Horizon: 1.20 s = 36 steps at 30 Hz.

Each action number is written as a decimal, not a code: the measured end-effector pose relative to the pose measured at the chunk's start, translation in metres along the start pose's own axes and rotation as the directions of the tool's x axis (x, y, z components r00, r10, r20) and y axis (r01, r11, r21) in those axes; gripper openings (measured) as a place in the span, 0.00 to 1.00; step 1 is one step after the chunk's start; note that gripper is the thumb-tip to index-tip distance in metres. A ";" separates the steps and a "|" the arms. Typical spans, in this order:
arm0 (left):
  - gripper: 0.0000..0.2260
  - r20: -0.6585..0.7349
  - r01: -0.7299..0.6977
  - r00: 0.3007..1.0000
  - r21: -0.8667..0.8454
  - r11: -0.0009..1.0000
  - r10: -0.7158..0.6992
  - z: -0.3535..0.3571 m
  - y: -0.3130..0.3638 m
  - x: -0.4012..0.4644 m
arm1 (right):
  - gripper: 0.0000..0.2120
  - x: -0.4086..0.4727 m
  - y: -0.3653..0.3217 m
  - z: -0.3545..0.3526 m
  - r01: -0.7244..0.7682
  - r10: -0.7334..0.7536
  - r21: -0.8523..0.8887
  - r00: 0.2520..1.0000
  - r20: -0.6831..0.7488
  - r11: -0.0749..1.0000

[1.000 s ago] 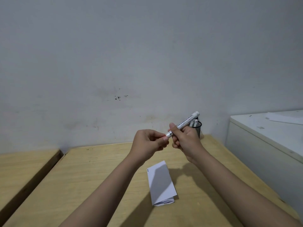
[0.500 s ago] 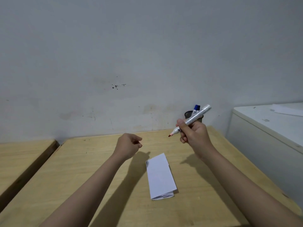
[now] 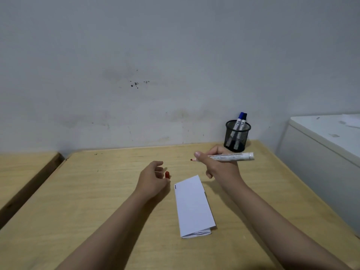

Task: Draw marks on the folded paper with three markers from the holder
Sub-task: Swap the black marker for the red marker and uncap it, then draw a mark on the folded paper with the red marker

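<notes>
A folded white paper (image 3: 192,206) lies on the wooden table (image 3: 97,191), with a short dark mark at its far left corner. My right hand (image 3: 220,168) hovers above the paper's far end and grips an uncapped white marker (image 3: 231,157). Its red tip points left. My left hand (image 3: 153,178) is low over the table to the left of the paper, fingers loosely spread. A small red cap (image 3: 167,175) stands at its fingertips; whether they touch it I cannot tell. A black mesh holder (image 3: 236,136) at the back holds two capped markers (image 3: 241,121).
A white cabinet (image 3: 321,145) stands against the table's right side, higher than the tabletop. A second wooden surface (image 3: 23,168) lies to the left across a dark gap. The grey wall runs along the table's back edge.
My hands pulled the cap off the marker and moved apart. The left hand dropped to the table and unclenched beside the red cap. The right hand turned the marker level.
</notes>
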<state>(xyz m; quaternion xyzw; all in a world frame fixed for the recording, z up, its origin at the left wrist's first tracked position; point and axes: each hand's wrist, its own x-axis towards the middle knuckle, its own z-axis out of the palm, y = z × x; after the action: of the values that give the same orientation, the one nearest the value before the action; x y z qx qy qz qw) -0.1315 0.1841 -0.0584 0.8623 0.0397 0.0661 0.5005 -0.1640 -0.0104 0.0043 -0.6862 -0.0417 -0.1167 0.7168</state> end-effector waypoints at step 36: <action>0.26 0.177 -0.337 0.941 0.436 0.835 0.287 -0.003 -0.018 -0.048 | 0.16 0.009 0.083 0.042 -0.207 0.207 -0.217 0.978 -0.025 0.954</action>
<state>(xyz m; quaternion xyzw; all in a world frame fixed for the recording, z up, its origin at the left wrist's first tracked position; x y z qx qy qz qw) -0.1791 0.1890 -0.0758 0.9531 -0.1132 0.0904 0.2658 -0.1326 0.0333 -0.0723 -0.7614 0.0441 -0.0454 0.6452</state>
